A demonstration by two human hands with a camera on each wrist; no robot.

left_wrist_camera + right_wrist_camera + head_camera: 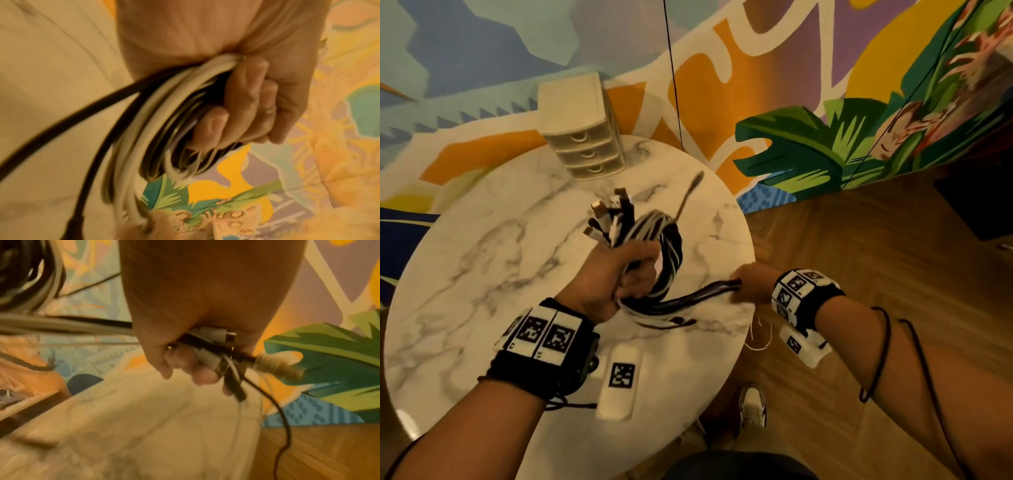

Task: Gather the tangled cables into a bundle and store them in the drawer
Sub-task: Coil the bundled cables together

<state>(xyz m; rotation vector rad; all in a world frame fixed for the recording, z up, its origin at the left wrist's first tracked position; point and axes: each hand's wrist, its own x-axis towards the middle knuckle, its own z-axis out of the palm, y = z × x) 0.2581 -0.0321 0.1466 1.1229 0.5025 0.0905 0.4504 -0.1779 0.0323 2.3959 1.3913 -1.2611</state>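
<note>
Two hands are on the job at once. Nearest me, the left hand (619,274) is fisted tight around the coiled bundle of black and white cables (654,253), holding it up over the round white marble-pattern table (482,240), with a spray of connector plugs (607,214) sticking up past the knuckles. Out at the table's edge, the right hand (751,282) is clenched on the loose tail ends, plugs and all, and the strands run taut between the two fists. So the hands are apart, each clamped on the same set of cables.

By my reckoning the gathering is mostly done: several loops are wound, and only that last stretch remains to be coiled in. One thin black lead dangles from the right fist towards the wooden floor (893,240), so it needs catching up too.

Further back, the small cream plastic three-drawer unit (582,137) stands at the table's far rim, every drawer closed. Opening one and stowing the bundle is all yet to come.
</note>
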